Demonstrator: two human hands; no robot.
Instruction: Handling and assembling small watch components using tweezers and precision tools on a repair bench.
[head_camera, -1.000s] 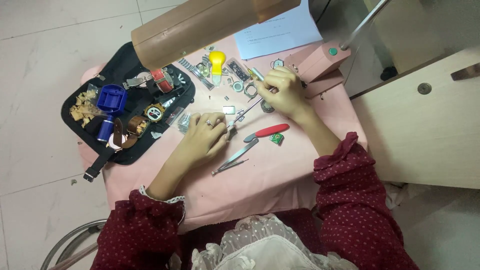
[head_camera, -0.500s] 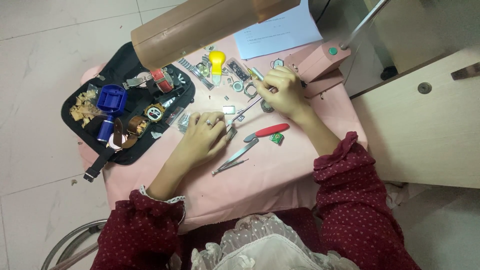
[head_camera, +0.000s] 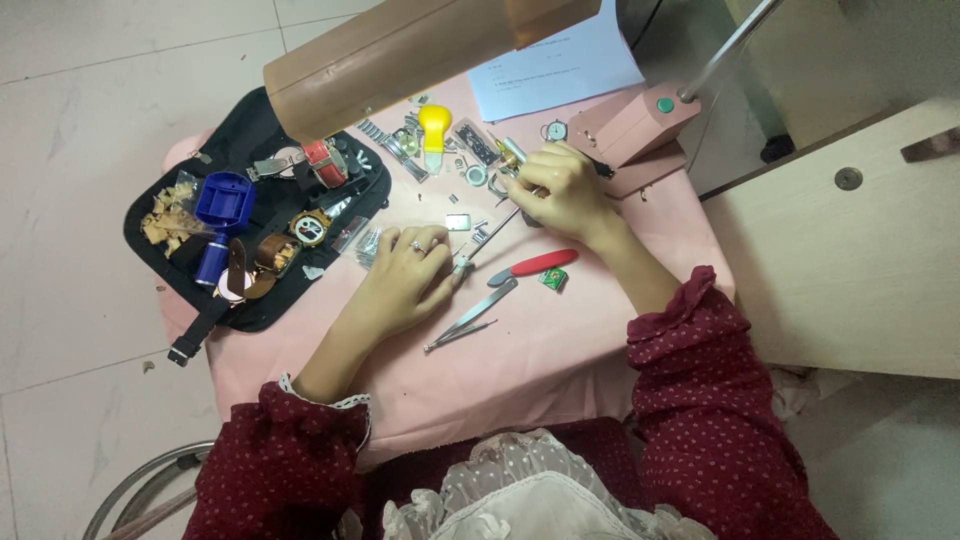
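My left hand (head_camera: 405, 278) rests on the pink table cloth (head_camera: 560, 350) with its fingers curled and its fingertips pinching a small metal part at the tip of a thin tool. My right hand (head_camera: 562, 190) is closed around the handle of that thin metal tool (head_camera: 492, 235), which slants down toward the left fingertips. A red-handled tool (head_camera: 533, 265) and steel tweezers (head_camera: 470, 312) lie just below the hands. A small green piece (head_camera: 552, 279) sits beside the red handle.
A black tool mat (head_camera: 262, 300) at left holds a blue case holder (head_camera: 224, 200), watches, straps and wood bits. A brown lamp hood (head_camera: 400, 55) hangs over the far side. A yellow tool (head_camera: 434, 128), small metal parts, white paper (head_camera: 560, 70) and a pink lamp base (head_camera: 632, 125) lie beyond.
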